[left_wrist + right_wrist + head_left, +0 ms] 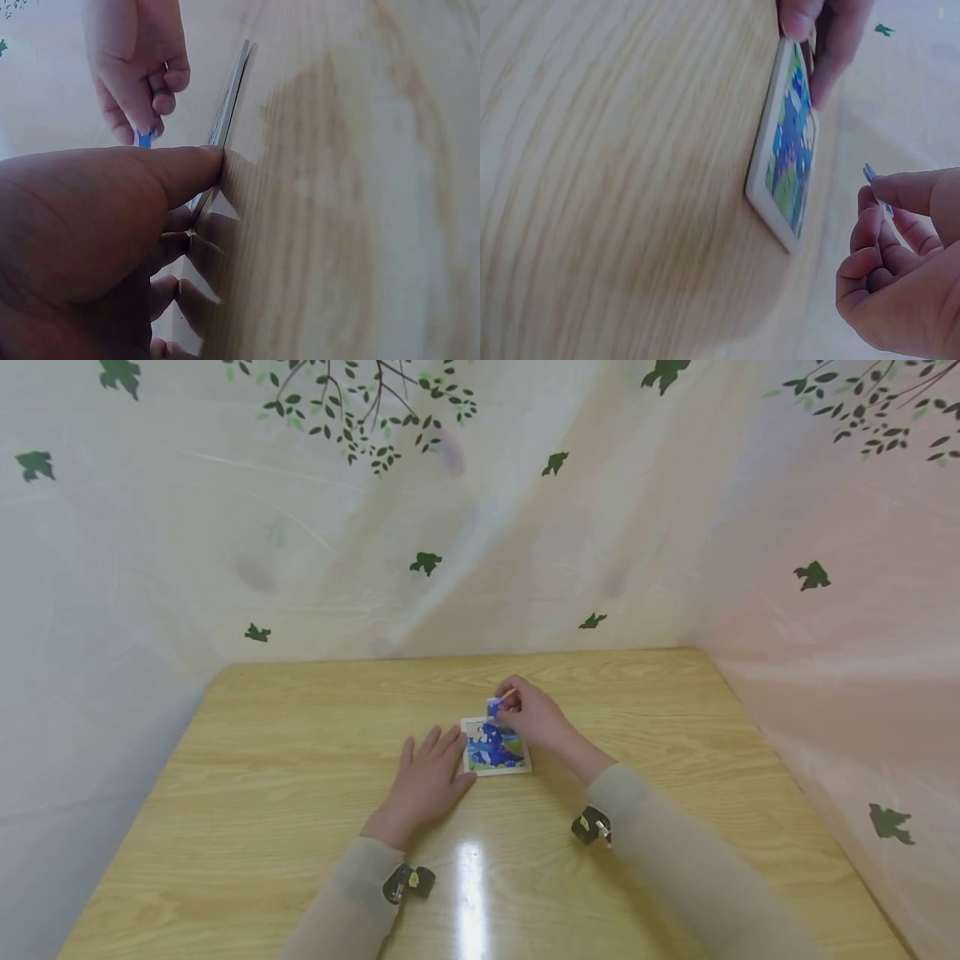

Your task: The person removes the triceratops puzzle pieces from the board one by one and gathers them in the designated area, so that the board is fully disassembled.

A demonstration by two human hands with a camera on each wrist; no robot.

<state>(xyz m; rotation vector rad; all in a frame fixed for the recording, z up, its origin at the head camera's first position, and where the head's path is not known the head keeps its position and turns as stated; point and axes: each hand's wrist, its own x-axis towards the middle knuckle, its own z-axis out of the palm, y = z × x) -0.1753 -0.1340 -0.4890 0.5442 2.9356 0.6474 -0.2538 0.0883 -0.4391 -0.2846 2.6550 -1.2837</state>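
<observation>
A small square jigsaw board (497, 772) with a white rim lies on the table, its picture (491, 750) showing a blue dinosaur on green. Pale bare backing appears in the picture's upper left. Just above the board's far edge, my right hand (538, 718) pinches a blue puzzle piece (492, 707) between thumb and fingers. The right wrist view shows this piece (868, 173) nearly edge-on, raised off the board. My left hand (426, 783) rests flat at the board's left side, fingers spread. In the left wrist view its thumb (199, 161) touches the board's edge (238, 82).
The board lies on a wood-grain table (300, 760) with a bright light reflection (471, 893) nearer me. A pale curtain (480, 543) printed with leaves and branches stands behind the table and along its sides. Each wrist carries a small dark device (592, 825).
</observation>
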